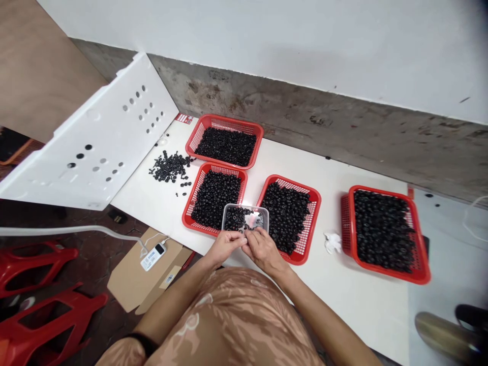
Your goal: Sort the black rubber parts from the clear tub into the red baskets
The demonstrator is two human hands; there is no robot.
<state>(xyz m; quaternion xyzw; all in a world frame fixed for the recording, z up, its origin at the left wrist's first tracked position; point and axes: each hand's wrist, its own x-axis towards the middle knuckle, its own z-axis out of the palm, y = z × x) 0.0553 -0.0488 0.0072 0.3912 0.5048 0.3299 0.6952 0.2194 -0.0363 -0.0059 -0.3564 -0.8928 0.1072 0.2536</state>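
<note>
The left hand (224, 247) and right hand (263, 250) are gripping the near rim of a clear plastic tub (246, 207), fingers closed narrowly on it, holding it over two red mesh baskets (310, 223), with small, glossy black rubber parts (236, 219) lying loosely heaped inside.

No words can be read: the red-and-white label (184, 118) on the white table, the sticker (170, 278) on the cardboard and the white device's display (159, 249) are too small.
</note>
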